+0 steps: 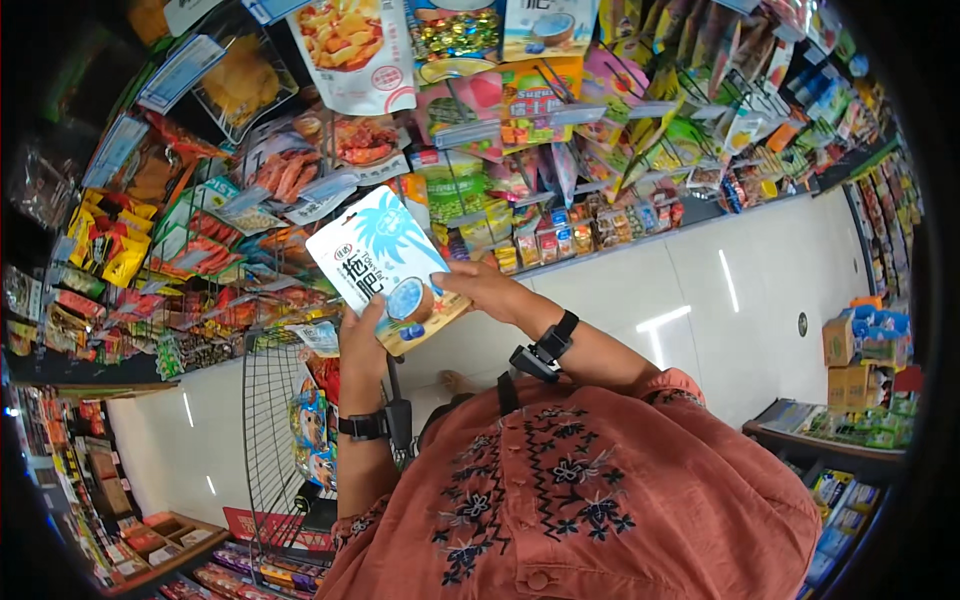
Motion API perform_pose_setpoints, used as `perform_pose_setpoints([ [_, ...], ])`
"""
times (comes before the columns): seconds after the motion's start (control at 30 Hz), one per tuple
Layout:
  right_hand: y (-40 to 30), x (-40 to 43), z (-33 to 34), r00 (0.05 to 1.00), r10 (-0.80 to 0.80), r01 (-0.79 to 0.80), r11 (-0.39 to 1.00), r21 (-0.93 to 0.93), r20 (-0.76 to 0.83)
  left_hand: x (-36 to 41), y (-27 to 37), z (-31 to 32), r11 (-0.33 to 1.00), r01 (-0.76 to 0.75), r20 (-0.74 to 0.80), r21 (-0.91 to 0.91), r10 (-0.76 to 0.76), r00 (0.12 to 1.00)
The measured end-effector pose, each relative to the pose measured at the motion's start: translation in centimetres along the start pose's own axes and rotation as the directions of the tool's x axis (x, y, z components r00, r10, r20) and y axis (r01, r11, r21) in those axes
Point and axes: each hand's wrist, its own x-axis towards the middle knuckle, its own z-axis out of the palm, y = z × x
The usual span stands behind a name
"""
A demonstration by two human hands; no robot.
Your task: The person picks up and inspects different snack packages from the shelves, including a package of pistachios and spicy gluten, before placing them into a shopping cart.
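Observation:
A white snack pouch [382, 232] with a blue palm tree and a coconut-shell bowl printed on its front is held tilted before me. My left hand [362, 341] grips its lower left edge, thumb on the front. On the opposite edge, my right hand [487, 289] pinches the pouch with the thumb over the printed bowl. The fingers behind the pouch are hidden. Just below my left hand stands a wire shopping cart [262, 420] with several colourful bagged snacks [311, 424] inside. A similar white pouch [551, 34] hangs on the display at the top.
Hanging snack bags [457, 180] fill the rack ahead, with price tags [180, 71] on its hooks. Pale glossy floor tiles [720, 315] run to the right. Cardboard boxes [847, 360] are stacked at far right, and a low shelf [172, 555] of goods stands at lower left.

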Motion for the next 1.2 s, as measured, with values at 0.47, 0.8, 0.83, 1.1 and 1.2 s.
perform_pose_setpoints([
  [0.47,0.1,-4.7,-7.8,0.997,-0.072,0.063,0.980,-0.190,-0.040,2.6,-5.4,5.0,0.983,0.105,0.166,0.149,-0.130,0.978],
  [0.8,-0.9,-9.3,-12.7,0.974,-0.124,0.131,0.991,0.025,-0.191,3.8,-8.4,11.9,0.963,0.190,0.233,0.193,-0.233,0.944],
  [0.83,-1.1,-9.8,-13.0,0.967,-0.130,0.142,0.989,0.042,-0.217,3.8,-8.5,12.6,0.962,0.195,0.252,0.189,-0.240,0.938],
  [1.1,-1.4,-13.8,-16.5,0.959,-0.158,0.172,0.984,0.038,-0.234,2.6,-10.6,16.4,0.919,0.166,0.291,0.356,-0.278,0.916],
  [1.2,-1.6,-15.4,-17.6,0.954,-0.159,0.167,0.986,0.009,-0.253,1.8,-11.0,17.8,0.920,0.102,0.325,0.378,-0.235,0.916],
])
